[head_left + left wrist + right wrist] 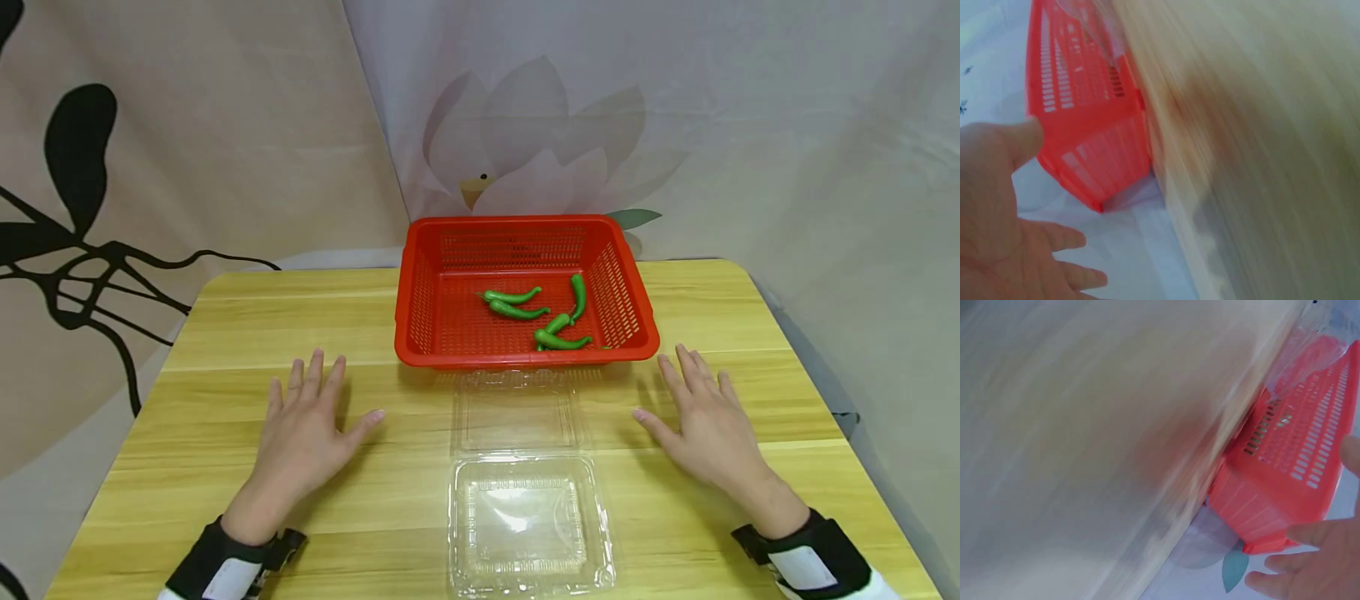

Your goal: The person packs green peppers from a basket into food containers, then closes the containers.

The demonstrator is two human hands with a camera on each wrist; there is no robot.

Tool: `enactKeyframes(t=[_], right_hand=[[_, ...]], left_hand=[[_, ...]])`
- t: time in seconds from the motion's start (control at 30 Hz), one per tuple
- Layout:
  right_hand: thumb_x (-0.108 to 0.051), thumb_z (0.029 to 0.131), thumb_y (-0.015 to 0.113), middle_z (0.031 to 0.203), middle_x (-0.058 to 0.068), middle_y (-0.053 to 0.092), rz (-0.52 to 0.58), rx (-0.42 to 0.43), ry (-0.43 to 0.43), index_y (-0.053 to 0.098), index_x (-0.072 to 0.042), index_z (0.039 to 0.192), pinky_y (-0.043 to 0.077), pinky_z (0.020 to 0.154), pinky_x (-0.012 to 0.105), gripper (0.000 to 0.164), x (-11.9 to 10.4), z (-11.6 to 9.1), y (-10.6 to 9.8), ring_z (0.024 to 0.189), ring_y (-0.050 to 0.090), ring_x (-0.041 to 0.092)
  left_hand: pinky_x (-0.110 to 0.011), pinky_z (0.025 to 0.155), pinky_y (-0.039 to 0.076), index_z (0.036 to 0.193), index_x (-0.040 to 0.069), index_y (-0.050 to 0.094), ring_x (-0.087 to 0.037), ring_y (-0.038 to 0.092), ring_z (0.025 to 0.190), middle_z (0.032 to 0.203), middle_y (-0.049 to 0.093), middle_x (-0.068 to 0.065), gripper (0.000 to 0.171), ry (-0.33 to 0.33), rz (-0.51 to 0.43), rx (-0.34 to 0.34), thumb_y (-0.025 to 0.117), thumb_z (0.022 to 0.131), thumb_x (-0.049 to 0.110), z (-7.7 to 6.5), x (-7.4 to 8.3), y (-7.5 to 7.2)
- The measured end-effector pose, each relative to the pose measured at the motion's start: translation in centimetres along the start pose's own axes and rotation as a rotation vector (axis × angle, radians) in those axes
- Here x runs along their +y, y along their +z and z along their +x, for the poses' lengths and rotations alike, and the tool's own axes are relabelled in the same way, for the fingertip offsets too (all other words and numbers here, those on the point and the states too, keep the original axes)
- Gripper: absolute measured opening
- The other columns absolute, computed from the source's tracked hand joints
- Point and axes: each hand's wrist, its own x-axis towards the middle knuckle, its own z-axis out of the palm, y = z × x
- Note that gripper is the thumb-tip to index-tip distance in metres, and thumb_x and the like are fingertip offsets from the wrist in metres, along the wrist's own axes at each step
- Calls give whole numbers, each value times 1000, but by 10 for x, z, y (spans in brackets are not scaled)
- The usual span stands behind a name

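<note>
Palm down with fingers spread, my left hand (303, 437) is over the left part of the table, holding nothing. On the other side my right hand (707, 429) is spread in the same way, its fingertips near the front right corner of a red plastic basket (517, 360). Several green chili peppers (517, 311) lie on the basket's floor, mostly toward its right half. Between the hands a clear plastic clamshell box (528, 575) lies unfolded, its lid (517, 417) reaching back to the basket's front. Both wrist views show the hand's fingers and the slotted basket wall (1107, 162).
The light wooden table (187, 392) has rounded back corners. Behind it hangs a pale cloth (750, 125) printed with a large flower and dark leaf shapes. The basket stands at the table's back edge, close to the cloth.
</note>
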Motion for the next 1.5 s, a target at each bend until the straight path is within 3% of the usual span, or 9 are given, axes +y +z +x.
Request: enactKeyframes(t=[0.23,0.43,0.83,1.07,1.2,1.3,1.4,1.5], right_hand=[[-46,96,73,153,29,49,51,127,-43,53,6,147,39,110,69,76,-17,-1,0,134,50,51],[-36,91,79,140,28,60,118,209,-85,61,5,138,46,103,67,65,-29,0,3,124,59,50],[-26,97,76,135,26,65,248,145,18,65,4,132,47,102,67,48,-52,-2,8,125,59,48],[-31,102,71,131,22,68,328,43,91,67,1,131,54,95,63,43,-60,-1,11,115,67,41],[-33,103,69,124,17,71,360,3,123,71,-1,125,58,89,58,39,-64,1,12,107,70,35],[-32,103,70,115,11,74,386,-10,130,73,-1,120,60,84,52,36,-66,2,14,100,72,29],[-31,102,71,104,4,75,413,-36,144,76,-2,116,60,76,43,32,-69,3,16,89,71,20],[-28,101,72,90,-4,72,435,-78,157,79,-5,110,54,66,32,25,-72,3,18,76,63,11]], left_hand=[[-76,119,15,159,-2,38,-61,26,146,162,27,-37,91,21,-79,96,59,100,64,-5,12,-2],[-73,115,28,151,-5,49,-58,39,139,154,42,-36,76,43,-158,181,65,102,51,-7,21,-2],[-69,111,38,145,-6,55,-48,45,140,148,53,-29,65,28,-292,198,65,104,44,-7,34,1],[-63,109,46,143,-3,59,-42,51,135,146,55,-25,62,-18,-454,84,64,105,45,-8,46,8],[-51,97,57,138,-2,64,-32,65,115,134,64,-19,53,-41,-561,9,67,105,38,-8,54,12],[-41,90,58,133,-2,68,-22,67,102,119,71,-12,43,-68,-616,-33,70,103,30,-8,61,13],[-32,79,56,122,0,75,-13,64,88,104,75,-5,33,-101,-665,-91,72,102,26,-8,67,14],[-22,58,43,92,2,80,-8,51,64,78,69,0,27,-128,-708,-183,71,102,26,-8,73,17]])
